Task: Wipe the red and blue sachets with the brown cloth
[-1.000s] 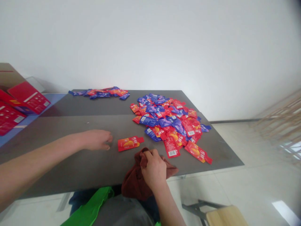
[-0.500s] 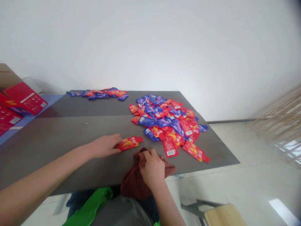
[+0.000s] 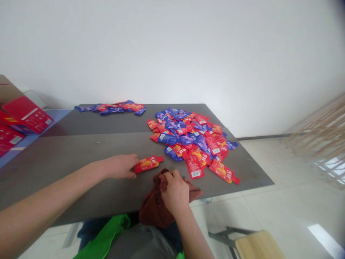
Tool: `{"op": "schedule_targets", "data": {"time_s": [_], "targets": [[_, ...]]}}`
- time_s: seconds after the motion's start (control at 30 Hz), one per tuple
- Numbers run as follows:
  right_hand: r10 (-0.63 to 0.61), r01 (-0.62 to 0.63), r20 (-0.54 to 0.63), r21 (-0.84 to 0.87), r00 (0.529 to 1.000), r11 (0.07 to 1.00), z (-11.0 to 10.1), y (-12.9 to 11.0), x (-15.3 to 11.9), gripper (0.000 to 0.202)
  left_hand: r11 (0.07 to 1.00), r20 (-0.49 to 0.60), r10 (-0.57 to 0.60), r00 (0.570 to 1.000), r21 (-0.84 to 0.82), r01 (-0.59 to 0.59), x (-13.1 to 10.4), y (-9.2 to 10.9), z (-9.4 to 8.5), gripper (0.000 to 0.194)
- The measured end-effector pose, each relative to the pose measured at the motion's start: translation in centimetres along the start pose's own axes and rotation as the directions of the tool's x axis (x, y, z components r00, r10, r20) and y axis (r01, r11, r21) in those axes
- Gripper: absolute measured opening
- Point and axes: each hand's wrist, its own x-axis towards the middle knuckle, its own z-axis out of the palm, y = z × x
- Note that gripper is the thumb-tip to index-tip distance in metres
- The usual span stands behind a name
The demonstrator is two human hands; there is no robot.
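Observation:
On the dark tabletop, a red sachet [image 3: 148, 164] with orange fruit printed on it lies flat, its spout end towards the right. My left hand [image 3: 121, 166] rests at the sachet's left end, thumb and fingers apart; whether the fingertips touch it is hard to tell. My right hand [image 3: 175, 192] is closed on a bunched brown cloth [image 3: 155, 210], which hangs over the table's front edge. Just beyond the cloth is a heap of red and purple sachets [image 3: 188, 138], with a loose red sachet [image 3: 224, 172] at its near right side.
A smaller row of red and purple sachets [image 3: 113, 108] lies at the table's far left edge. Red cartons [image 3: 29, 115] stand on a blue surface to the left. A wooden-topped stool [image 3: 258, 246] is on the floor at right, and a white wall [image 3: 172, 54] rises behind the table [image 3: 81, 154].
My left thumb has drawn back slightly from the red sachet's corner. The sachet and my right hand with the cloth stay nearly where they were.

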Motion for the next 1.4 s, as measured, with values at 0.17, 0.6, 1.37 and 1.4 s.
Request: {"op": "schedule_targets", "data": {"time_s": [0.17, 0.6, 1.37, 1.4], "targets": [[-0.005, 0.005, -0.003, 0.013, 1.000, 1.000, 0.0, 0.1, 0.0, 0.019, 0.993, -0.005, 0.035, 0.999, 0.115, -0.034, 0.0, 0.1, 1.6, 0.045], [-0.002, 0.003, -0.036, 0.013, 0.999, 1.000, -0.2, 0.0, -0.2, 0.022, 1.000, -0.120, 0.010, 0.993, 0.001, -0.010, 2.7, -2.5, 1.6, 0.025], [0.003, 0.004, 0.069, -0.099, 0.998, 0.995, 0.2, -2.9, 8.3, 0.027, 0.726, -0.070, -0.133, 0.989, -0.686, 0.050, -0.2, -2.5, 6.3, 0.044], [0.027, -0.023, 0.047, -0.098, 0.999, 0.995, -0.2, -2.6, 8.2, 0.027, 0.717, -0.076, -0.139, 0.987, -0.696, 0.047, -0.2, -2.7, 6.5, 0.045]]}}
